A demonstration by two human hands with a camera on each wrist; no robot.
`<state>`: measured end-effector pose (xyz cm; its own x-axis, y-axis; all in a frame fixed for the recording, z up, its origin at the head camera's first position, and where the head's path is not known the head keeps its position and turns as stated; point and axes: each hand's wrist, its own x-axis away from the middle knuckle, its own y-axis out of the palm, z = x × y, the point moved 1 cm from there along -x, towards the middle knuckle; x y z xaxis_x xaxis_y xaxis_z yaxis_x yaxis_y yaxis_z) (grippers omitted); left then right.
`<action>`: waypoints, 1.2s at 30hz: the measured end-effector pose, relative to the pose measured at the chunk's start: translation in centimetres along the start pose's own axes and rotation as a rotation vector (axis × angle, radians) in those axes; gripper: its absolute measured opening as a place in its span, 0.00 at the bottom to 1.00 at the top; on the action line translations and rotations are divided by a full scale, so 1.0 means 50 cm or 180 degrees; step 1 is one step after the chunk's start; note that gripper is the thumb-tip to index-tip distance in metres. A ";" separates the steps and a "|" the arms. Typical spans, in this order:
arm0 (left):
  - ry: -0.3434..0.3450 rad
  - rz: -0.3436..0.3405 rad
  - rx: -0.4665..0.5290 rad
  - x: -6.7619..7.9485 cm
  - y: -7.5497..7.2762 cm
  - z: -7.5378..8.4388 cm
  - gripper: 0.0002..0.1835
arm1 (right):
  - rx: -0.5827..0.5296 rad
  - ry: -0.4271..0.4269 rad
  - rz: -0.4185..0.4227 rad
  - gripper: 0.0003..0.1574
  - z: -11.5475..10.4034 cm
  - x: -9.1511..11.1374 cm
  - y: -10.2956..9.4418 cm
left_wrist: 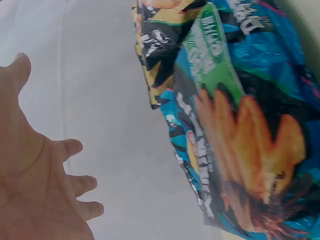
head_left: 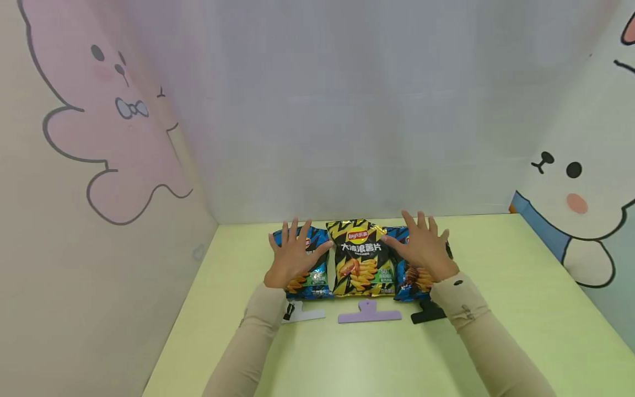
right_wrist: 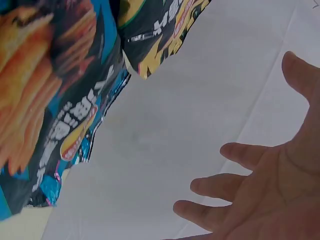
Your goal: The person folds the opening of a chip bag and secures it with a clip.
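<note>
Three chip bags lie in a row at the back of the table. In the middle is a yellow and black chip bag (head_left: 361,259). A blue chip bag (head_left: 319,275) lies to its left, partly covered in the head view by my left hand (head_left: 292,256). Another blue chip bag (head_left: 409,278) is on the right, partly hidden behind my right hand (head_left: 426,248). Both hands have their fingers spread and hold nothing. In the wrist views each palm appears apart from the bags, the left hand (left_wrist: 40,165) and the right hand (right_wrist: 265,175) alike.
In front of the bags lie a white clip (head_left: 305,314), a purple clip (head_left: 369,314) and a black clip (head_left: 426,312), the last partly under the right sleeve. A pale wall (head_left: 362,110) rises behind the yellow-green table (head_left: 501,275). Cartoon-printed panels stand at both sides.
</note>
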<state>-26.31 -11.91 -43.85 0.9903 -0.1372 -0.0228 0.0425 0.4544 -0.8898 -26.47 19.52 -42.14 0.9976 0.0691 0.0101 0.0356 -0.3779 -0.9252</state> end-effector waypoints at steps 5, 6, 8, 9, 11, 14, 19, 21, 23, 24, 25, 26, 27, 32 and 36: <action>-0.0074 0.0008 0.0073 0.003 -0.002 -0.010 0.47 | -0.0103 -0.0067 0.0058 0.63 -0.013 -0.007 0.009; -0.0098 0.0010 0.0091 0.005 -0.002 -0.012 0.47 | -0.0118 -0.0072 0.0056 0.63 -0.015 -0.007 0.013; -0.0136 0.0020 0.0151 0.008 0.001 -0.019 0.46 | -0.0132 -0.0103 0.0111 0.60 -0.018 -0.004 0.022; -0.0145 0.0028 0.0185 0.010 0.002 -0.021 0.46 | -0.0135 -0.0113 0.0142 0.59 -0.019 -0.003 0.027; -0.0163 0.0054 0.0247 0.013 0.007 -0.027 0.46 | -0.0177 -0.0119 0.0205 0.56 -0.022 0.001 0.036; -0.0207 0.0103 0.0315 0.017 0.014 -0.034 0.47 | -0.0257 -0.0121 0.0226 0.53 -0.028 0.003 0.046; -0.0265 0.0176 0.0388 0.019 0.018 -0.044 0.47 | -0.0427 -0.0176 0.0274 0.50 -0.042 0.004 0.053; -0.0260 0.0185 0.0392 0.018 0.019 -0.049 0.47 | -0.0517 -0.0227 0.0302 0.49 -0.049 0.006 0.055; -0.0243 0.0184 0.0386 0.017 0.020 -0.053 0.47 | -0.0566 -0.0269 0.0337 0.47 -0.056 0.008 0.059; -0.0235 0.0180 0.0408 0.016 0.019 -0.056 0.47 | -0.0583 -0.0279 0.0344 0.47 -0.059 0.008 0.062; -0.0229 0.0186 0.0416 0.014 0.019 -0.058 0.47 | -0.0604 -0.0298 0.0353 0.46 -0.063 0.007 0.065; -0.0234 0.0201 0.0433 0.013 0.018 -0.061 0.48 | -0.0600 -0.0321 0.0364 0.46 -0.067 0.007 0.068; -0.0251 0.0211 0.0442 0.013 0.017 -0.064 0.48 | -0.0601 -0.0330 0.0365 0.46 -0.072 0.006 0.072; -0.0365 0.0199 0.0482 0.022 0.019 -0.085 0.46 | -0.0617 -0.0352 0.0294 0.45 -0.095 0.000 0.096; -0.0393 0.0162 0.0485 0.034 0.033 -0.107 0.46 | -0.0683 -0.0381 0.0265 0.44 -0.116 0.002 0.110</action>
<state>-25.26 -16.11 -47.80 1.0000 -0.0059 -0.0015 0.0023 0.5871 -0.8095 -25.85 12.08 -45.03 0.9838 0.1337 -0.1194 -0.0216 -0.5731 -0.8192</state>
